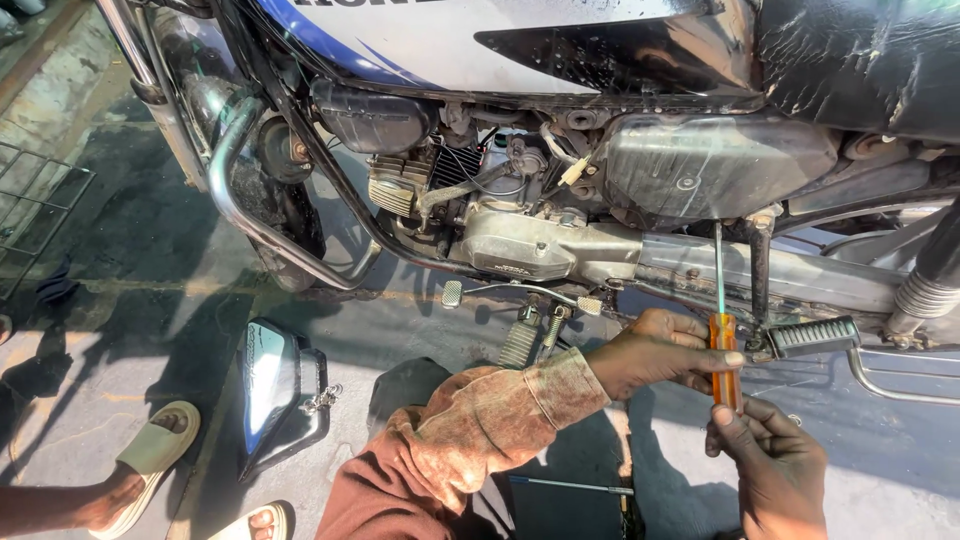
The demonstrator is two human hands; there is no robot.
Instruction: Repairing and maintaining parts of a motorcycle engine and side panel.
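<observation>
Orange screwdriver [725, 352]: upright below motorcycle [560, 150], tip by side cover.
L hand [655, 350]: your fingers clamped on handle.
R hand [770, 465]: grips handle's butt, prob. closed.
Footpeg [815, 337]: just beside.

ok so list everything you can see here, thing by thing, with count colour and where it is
motorcycle: 1, blue, white and black, across the top, side cover off
engine: 1, grey metal, centre
crash guard: 1, chrome, left of the engine
footrest: 1, ribbed grey, right of the hands
side panel: 1, black and blue, lying on the ground at lower left
metal rod: 1, silver, on the ground at bottom centre
sandals: 2, beige, bottom left, on another person's feet
screwdriver: 1, orange handle, shaft pointing up at the frame
left hand: gripping the upper handle, rust sleeve
right hand: holding the handle's bottom end
</observation>
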